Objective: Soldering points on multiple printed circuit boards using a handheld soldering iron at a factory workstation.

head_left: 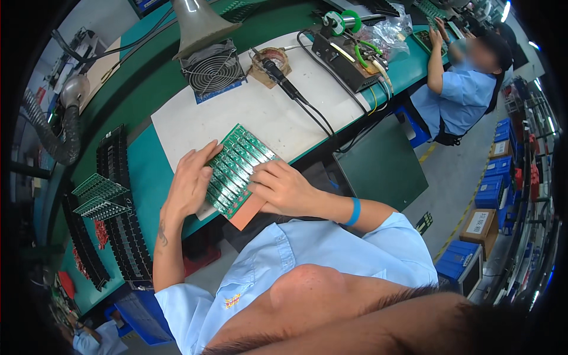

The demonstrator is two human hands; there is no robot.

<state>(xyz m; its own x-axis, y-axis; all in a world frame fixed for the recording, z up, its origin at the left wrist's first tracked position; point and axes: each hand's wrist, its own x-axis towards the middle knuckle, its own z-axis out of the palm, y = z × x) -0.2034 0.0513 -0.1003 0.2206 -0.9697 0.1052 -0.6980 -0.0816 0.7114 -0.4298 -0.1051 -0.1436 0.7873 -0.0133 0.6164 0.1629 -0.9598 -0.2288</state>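
A green circuit board panel [239,165] lies tilted on the white mat [266,112] at the bench's front edge, over a brown card [248,212]. My left hand [190,180] rests flat along the panel's left side with fingers on its edge. On the panel's right lower part sits my right hand [281,188], fingers curled and pressing onto the board. A blue band [354,211] circles my right wrist.
A soldering iron [284,80] in its stand, a small fan [212,70] and a black station [343,59] stand at the back. Black racks with green boards [100,198] sit left. Another person [467,83] works at the far right. Blue bins [491,183] line the floor.
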